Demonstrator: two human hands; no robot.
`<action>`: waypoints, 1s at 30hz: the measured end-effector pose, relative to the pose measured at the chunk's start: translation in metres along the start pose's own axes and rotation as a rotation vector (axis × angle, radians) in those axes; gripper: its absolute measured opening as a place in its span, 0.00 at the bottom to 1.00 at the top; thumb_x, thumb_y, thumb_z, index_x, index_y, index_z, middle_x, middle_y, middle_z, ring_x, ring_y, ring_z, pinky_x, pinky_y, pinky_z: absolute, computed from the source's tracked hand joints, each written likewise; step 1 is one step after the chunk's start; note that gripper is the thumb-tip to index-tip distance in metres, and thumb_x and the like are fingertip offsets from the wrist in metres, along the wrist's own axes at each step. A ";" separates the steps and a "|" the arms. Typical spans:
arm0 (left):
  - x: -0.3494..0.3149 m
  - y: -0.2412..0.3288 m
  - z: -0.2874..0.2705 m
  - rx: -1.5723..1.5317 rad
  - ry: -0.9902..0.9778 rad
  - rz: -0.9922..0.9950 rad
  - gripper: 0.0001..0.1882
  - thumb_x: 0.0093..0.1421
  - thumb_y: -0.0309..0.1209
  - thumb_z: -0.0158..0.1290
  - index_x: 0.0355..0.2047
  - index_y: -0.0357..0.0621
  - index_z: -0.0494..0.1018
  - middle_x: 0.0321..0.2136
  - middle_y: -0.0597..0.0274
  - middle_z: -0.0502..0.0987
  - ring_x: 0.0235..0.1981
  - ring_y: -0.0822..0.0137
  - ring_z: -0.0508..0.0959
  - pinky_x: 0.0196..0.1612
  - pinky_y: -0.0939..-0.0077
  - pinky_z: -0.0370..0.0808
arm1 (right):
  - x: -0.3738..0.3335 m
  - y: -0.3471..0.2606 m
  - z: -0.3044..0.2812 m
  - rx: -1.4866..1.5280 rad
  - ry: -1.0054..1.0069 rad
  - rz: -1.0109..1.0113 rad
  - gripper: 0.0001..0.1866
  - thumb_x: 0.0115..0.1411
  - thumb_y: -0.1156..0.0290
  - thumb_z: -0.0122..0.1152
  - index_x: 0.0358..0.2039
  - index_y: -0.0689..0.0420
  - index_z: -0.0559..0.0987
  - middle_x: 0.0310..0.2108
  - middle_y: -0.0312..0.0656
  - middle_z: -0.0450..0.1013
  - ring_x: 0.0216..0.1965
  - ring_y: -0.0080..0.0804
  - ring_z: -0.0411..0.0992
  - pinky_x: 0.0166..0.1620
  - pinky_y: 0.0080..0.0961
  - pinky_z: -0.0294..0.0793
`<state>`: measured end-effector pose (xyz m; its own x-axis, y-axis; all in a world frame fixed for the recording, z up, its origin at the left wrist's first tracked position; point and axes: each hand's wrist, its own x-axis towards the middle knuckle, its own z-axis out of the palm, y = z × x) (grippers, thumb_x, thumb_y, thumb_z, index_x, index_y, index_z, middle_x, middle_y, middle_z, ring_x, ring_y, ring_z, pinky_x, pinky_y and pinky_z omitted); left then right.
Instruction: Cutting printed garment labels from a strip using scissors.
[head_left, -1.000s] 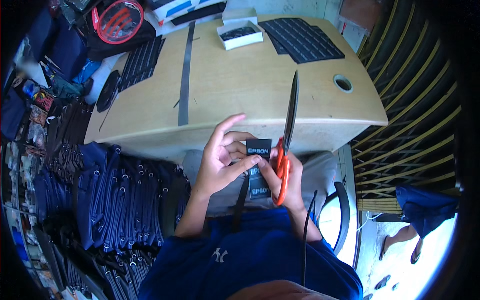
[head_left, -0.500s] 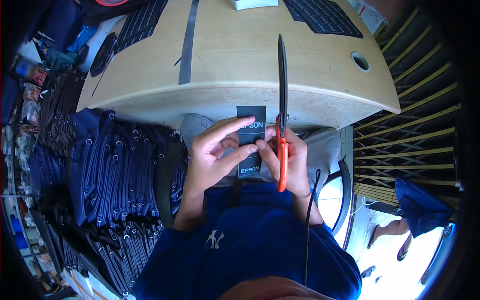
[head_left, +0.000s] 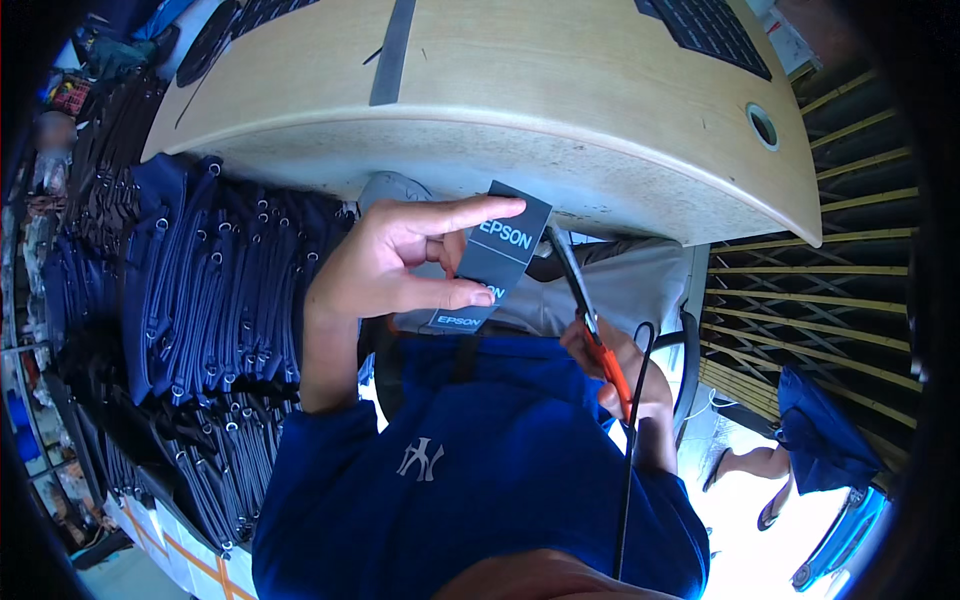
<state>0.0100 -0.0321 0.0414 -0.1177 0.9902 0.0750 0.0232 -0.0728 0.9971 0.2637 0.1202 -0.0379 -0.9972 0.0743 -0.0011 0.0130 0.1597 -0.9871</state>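
Note:
My left hand (head_left: pixel 385 260) pinches a dark strip of printed labels (head_left: pixel 498 262) between thumb and fingers. The strip hangs tilted over my lap, its upper end leaning right, with pale lettering and thin crosswise lines. My right hand (head_left: pixel 640 375) grips a pair of scissors (head_left: pixel 611 362) by the orange-red handles. Their dark blades (head_left: pixel 569 265) point up and left, with the tips close to the strip's right edge. Whether the tips touch the strip I cannot tell. Part of my right fingers is hidden behind the handles.
Ahead is a wooden table (head_left: pixel 270 90) with a long grey strip (head_left: pixel 394 60) and dark printed sheets (head_left: pixel 715 35). Stacked navy bags or straps with metal rings (head_left: pixel 215 270) fill the left. A folding metal gate (head_left: pixel 810 240) and another person's legs (head_left: pixel 755 465) are at right.
The scissors and my right hand have dropped lower and right, away from the label strip. My left hand now holds the strip alone, tilted. The view has shifted so the table sits higher.

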 end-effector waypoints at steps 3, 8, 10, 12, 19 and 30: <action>-0.003 0.003 0.000 0.031 -0.044 -0.027 0.35 0.43 0.12 0.60 0.54 0.28 0.62 0.22 0.63 0.76 0.26 0.81 0.73 0.31 0.88 0.69 | -0.010 -0.011 -0.011 0.080 -0.204 0.155 0.44 0.44 0.29 0.53 0.38 0.64 0.68 0.18 0.36 0.63 0.19 0.29 0.67 0.26 0.26 0.64; 0.007 -0.006 -0.005 0.095 -0.226 0.001 0.35 0.43 0.15 0.62 0.54 0.31 0.64 0.16 0.68 0.74 0.21 0.84 0.71 0.27 0.90 0.66 | -0.014 -0.014 -0.016 0.215 -0.361 0.261 0.43 0.37 0.32 0.64 0.38 0.60 0.68 0.17 0.32 0.65 0.17 0.23 0.65 0.23 0.21 0.63; 0.010 -0.005 -0.005 0.075 -0.299 -0.069 0.36 0.43 0.16 0.63 0.54 0.34 0.64 0.16 0.69 0.74 0.19 0.85 0.69 0.24 0.90 0.64 | -0.011 -0.016 -0.018 0.232 -0.365 0.273 0.45 0.35 0.30 0.63 0.38 0.60 0.68 0.17 0.32 0.65 0.17 0.22 0.65 0.22 0.21 0.63; 0.014 -0.007 -0.006 0.121 -0.318 -0.021 0.36 0.41 0.17 0.64 0.54 0.36 0.66 0.18 0.69 0.74 0.18 0.85 0.68 0.22 0.90 0.62 | -0.011 -0.018 -0.020 0.124 -0.395 0.334 0.45 0.35 0.30 0.63 0.37 0.60 0.69 0.17 0.33 0.65 0.17 0.23 0.66 0.22 0.22 0.62; 0.016 -0.012 -0.003 0.101 -0.343 -0.078 0.35 0.38 0.19 0.66 0.51 0.37 0.69 0.34 0.61 0.79 0.16 0.83 0.69 0.19 0.90 0.63 | -0.006 -0.020 -0.024 0.196 -0.424 0.265 0.37 0.43 0.38 0.64 0.36 0.61 0.69 0.16 0.33 0.66 0.17 0.24 0.68 0.21 0.23 0.64; 0.016 -0.018 -0.001 0.068 -0.347 -0.088 0.36 0.38 0.19 0.66 0.51 0.37 0.69 0.43 0.56 0.76 0.17 0.83 0.70 0.19 0.91 0.66 | -0.008 -0.013 -0.019 0.257 -0.427 0.332 0.33 0.39 0.48 0.70 0.36 0.60 0.69 0.15 0.31 0.66 0.16 0.21 0.67 0.21 0.19 0.63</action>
<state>0.0065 -0.0147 0.0250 0.2212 0.9747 -0.0318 0.0958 0.0107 0.9953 0.2727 0.1358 -0.0218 -0.8847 -0.3308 -0.3284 0.3643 -0.0514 -0.9298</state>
